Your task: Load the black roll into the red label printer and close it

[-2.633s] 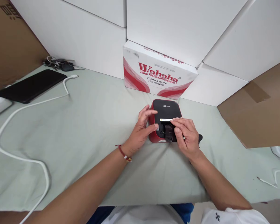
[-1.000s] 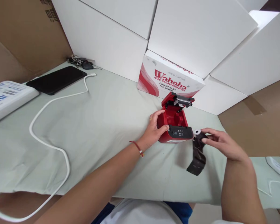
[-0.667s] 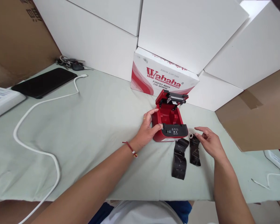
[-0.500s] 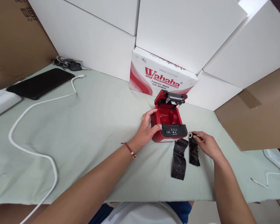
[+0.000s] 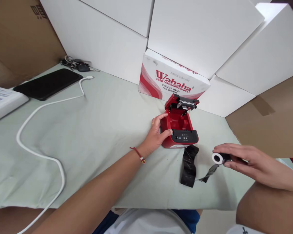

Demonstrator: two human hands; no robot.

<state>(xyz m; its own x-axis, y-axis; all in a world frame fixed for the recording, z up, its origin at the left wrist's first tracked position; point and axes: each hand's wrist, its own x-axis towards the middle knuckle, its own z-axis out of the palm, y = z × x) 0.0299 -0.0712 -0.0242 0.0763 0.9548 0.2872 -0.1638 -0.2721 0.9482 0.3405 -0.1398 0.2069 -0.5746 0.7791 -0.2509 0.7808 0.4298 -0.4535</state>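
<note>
A small red-and-black label printer [image 5: 178, 130] stands on the cloth with its lid [image 5: 182, 102] tilted up and its red inner bay showing. My left hand [image 5: 156, 133] grips its left side, thumb on the front edge and fingers along the side wall. To the right, my right hand [image 5: 244, 159] pinches a thin roll of black tape [image 5: 226, 158], whose white core end faces left. A short black tail [image 5: 208, 174] hangs down from this roll. A wider crumpled black strip [image 5: 188, 169] lies on the cloth just in front of the printer.
Behind the printer leans a white-and-red Wahaha box [image 5: 173, 79] against white boxes [image 5: 185, 32]. A black phone [image 5: 50, 84], keys [image 5: 75, 63] and a white cable [image 5: 39, 156] lie at left, beside a white device [image 5: 5, 100]. Brown cardboard [image 5: 271, 120] stands at right.
The printer's lid was opened. My right hand set the black tape down, let go, took hold of the roll again and lifted it rightward and nearer. My left hand stayed on the printer.
</note>
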